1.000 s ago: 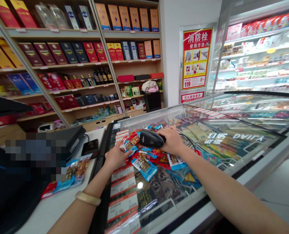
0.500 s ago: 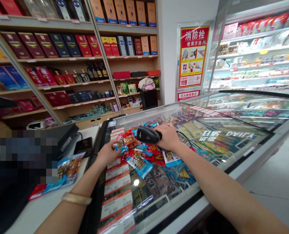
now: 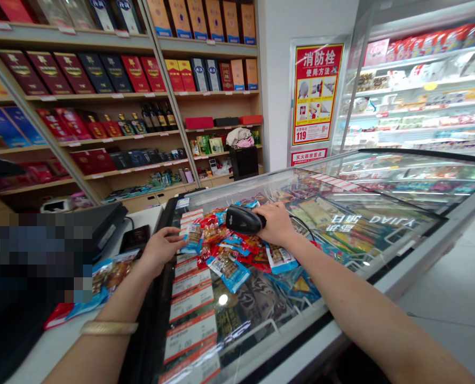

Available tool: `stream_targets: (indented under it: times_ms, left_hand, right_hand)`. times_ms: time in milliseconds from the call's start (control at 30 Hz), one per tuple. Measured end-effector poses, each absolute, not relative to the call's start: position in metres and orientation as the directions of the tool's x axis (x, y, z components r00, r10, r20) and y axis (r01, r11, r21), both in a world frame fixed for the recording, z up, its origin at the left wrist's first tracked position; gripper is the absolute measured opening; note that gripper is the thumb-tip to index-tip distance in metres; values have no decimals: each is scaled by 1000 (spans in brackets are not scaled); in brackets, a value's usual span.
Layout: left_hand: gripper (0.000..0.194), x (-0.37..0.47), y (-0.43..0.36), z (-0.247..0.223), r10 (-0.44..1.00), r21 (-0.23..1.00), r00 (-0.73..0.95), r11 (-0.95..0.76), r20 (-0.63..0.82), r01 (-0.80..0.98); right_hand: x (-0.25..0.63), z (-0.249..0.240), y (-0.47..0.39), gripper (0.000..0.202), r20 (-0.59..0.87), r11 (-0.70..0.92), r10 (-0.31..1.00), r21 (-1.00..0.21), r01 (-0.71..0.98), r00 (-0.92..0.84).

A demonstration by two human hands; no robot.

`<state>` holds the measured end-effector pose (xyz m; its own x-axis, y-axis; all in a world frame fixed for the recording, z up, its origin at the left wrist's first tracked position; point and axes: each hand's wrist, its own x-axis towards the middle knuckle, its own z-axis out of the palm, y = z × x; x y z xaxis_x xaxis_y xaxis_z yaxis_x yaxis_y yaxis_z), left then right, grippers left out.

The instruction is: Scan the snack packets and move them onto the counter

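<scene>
My right hand point(image 3: 278, 226) is wrapped round the handle of a black barcode scanner point(image 3: 241, 220), whose head points left over a heap of snack packets. Between the fingertips of my left hand point(image 3: 165, 248) is the edge of a small blue snack packet point(image 3: 192, 238) with brown food showing through its clear front. More red and blue packets point(image 3: 212, 229) lie piled under and around the scanner. One blue packet point(image 3: 228, 269) lies at the near side of the pile, and another point(image 3: 280, 259) rests below my right wrist.
The pile lies on the glass lid point(image 3: 257, 320) of a chest freezer, beside a strip of price labels point(image 3: 191, 336). On the left, a white counter point(image 3: 81, 325) carries more snack packets point(image 3: 109, 277) and a dark device point(image 3: 105, 229). Shelves of boxes point(image 3: 115, 74) stand behind.
My left hand has shifted left, drawing the small blue packet slightly toward the pile's left edge. My right hand and the scanner stay nearly in place.
</scene>
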<state>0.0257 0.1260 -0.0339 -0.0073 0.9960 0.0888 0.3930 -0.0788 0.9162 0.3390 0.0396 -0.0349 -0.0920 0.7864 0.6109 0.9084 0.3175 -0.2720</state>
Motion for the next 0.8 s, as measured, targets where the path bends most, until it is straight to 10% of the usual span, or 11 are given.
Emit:
stream_targets:
  times_ms: [133, 400, 800]
  left_hand:
    - [45, 23, 128, -29, 997, 960, -37, -50, 63, 277]
    - [24, 40, 118, -19, 807, 753, -76, -506, 585, 421]
    - [20, 59, 96, -25, 717, 523, 106, -593, 689, 612]
  right_hand:
    - [339, -34, 39, 29, 617, 320, 782, -271, 908, -91]
    - [335, -30, 36, 30, 640, 346, 764, -303, 888, -80]
    - [331, -26, 33, 31, 624, 353, 772, -267, 897, -118]
